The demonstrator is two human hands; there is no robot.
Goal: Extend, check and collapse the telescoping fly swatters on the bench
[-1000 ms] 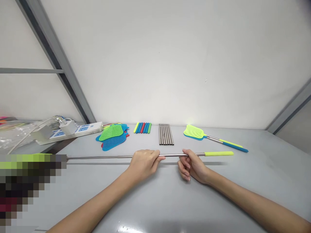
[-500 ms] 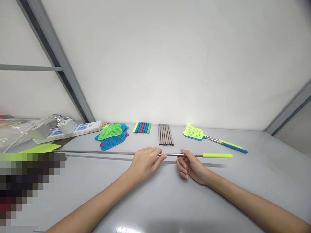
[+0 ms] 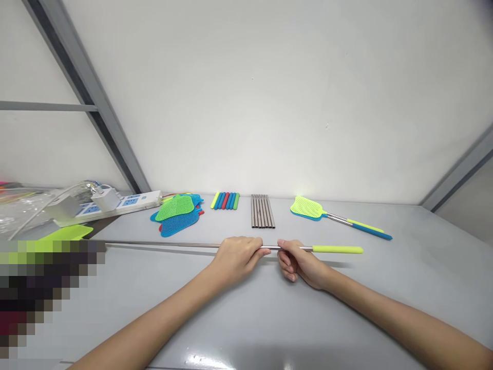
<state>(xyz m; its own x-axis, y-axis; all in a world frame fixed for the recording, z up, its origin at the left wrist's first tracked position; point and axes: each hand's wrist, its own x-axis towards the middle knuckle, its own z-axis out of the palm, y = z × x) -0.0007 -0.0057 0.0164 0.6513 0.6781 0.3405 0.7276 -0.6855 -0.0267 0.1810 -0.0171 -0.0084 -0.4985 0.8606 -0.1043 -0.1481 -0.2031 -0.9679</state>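
Note:
A long fly swatter (image 3: 165, 244) with a telescopic metal rod lies crosswise in front of me, just above the table. Its yellow-green grip points right, and its yellow-green head at the far left is partly covered by a pixelated patch. My left hand (image 3: 236, 259) is closed over the rod from above near the middle. Close beside it, my right hand (image 3: 298, 262) pinches the rod with thumb and forefinger, just left of the grip; its other fingers are curled below. Behind the hands lie several metal rods (image 3: 263, 211) in a row and several coloured grips (image 3: 225, 201).
Green, blue and red swatter heads (image 3: 179, 216) are piled at the back left, near a white power strip (image 3: 133, 203) with plugs and cables. Two swatters, one yellow-green (image 3: 307, 206) and one blue (image 3: 372, 230), lie together at the back right. A wall stands behind the table (image 3: 246, 329).
The hands have come closer together along the rod, and the swatter's grip end has shifted left and slightly down. Both hands keep their hold.

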